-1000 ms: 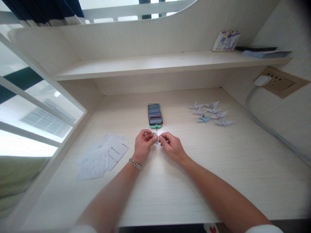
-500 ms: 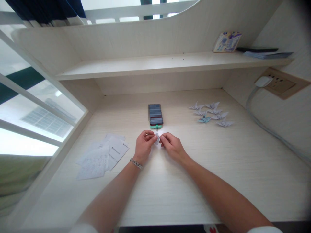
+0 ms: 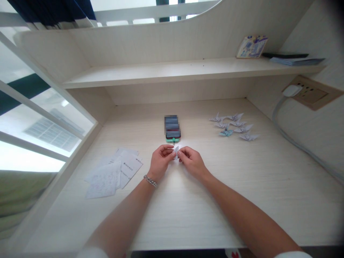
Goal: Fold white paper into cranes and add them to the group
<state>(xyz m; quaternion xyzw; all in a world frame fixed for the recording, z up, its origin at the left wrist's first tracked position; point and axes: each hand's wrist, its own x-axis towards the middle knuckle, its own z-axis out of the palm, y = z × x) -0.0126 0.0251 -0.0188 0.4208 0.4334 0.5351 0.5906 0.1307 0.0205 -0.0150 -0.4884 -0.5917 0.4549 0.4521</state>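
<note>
I see one paper [image 3: 176, 152] pinched between closed fingertips of left hand [image 3: 160, 162] and right hand [image 3: 192, 163], seven cranes [image 3: 225, 132] at two o'clock.

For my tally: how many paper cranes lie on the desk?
7 folded paper cranes on the pale wooden desk's right: two behind, three mid-row, one teal, one white in front; overlaps may hide more.

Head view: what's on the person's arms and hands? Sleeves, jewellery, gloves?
No gloves. The left hand has a silver chain bracelet at the wrist; the right hand has a plain wrist. Forearms are uncovered, and white sleeves show at the bottom edge.
</note>
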